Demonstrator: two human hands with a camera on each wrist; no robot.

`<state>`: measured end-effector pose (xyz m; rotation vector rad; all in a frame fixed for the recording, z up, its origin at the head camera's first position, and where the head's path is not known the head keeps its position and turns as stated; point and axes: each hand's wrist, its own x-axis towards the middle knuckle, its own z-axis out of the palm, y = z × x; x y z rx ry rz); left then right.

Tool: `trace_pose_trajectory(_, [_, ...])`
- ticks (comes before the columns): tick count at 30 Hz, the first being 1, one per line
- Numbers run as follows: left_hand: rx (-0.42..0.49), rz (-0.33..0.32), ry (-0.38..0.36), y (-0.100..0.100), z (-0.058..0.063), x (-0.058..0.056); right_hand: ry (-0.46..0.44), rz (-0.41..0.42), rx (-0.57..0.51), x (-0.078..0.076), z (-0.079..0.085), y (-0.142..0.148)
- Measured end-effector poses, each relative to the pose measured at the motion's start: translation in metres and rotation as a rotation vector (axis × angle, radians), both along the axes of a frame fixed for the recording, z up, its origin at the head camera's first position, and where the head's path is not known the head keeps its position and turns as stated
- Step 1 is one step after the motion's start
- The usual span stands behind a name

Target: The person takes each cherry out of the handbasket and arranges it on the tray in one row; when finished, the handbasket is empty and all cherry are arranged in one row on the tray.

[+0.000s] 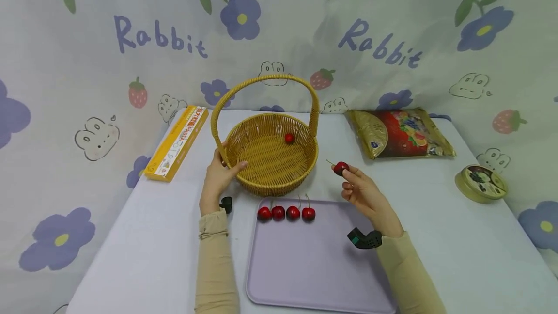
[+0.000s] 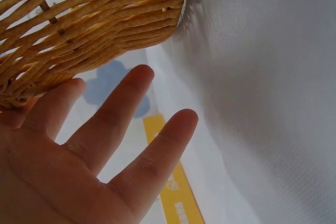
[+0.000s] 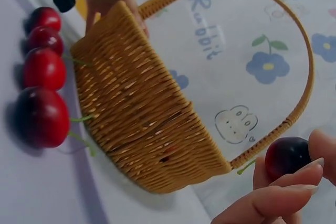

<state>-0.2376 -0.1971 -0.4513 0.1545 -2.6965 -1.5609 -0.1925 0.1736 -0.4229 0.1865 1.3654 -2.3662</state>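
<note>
A woven wicker basket [image 1: 272,185] with a tall arched handle stands near the back of the table, one cherry [image 1: 289,138] inside it. My left hand [image 1: 220,176] holds its left rim, thumb over the inside and fingers outside; in the left wrist view, two fingers [image 2: 165,153] extend away from the weave. Between the thumb and fingers of my right hand [image 1: 364,193] is a dark red cherry [image 1: 341,168] with a green stem, raised to the right of the basket. Several more cherries [image 1: 293,213] sit in a row along the back edge of a lilac tray [image 1: 320,265].
A yellow pasta box [image 1: 176,144] lies left of the basket. At the back right is a shiny gold and red bag [image 1: 401,132], with a round tin [image 1: 481,184] nearer the right edge. A patterned cloth [image 1: 279,18] hangs behind the table.
</note>
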Motion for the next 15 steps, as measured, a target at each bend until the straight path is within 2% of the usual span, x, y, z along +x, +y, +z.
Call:
trace_pose_trajectory(6, [0.001,0.008,-0.007,0.000,-0.005,0.000,0.044,0.012,0.146,0.019,-0.016,0.006])
trace_pose_trajectory(12, [-0.008,0.000,0.000,0.000,-0.005,-0.001,0.099,0.077,0.438,0.031,-0.033,0.011])
trace_pose_trajectory(15, [-0.010,0.003,0.008,0.000,-0.004,-0.001,0.087,0.114,0.477,0.034,-0.038,0.011])
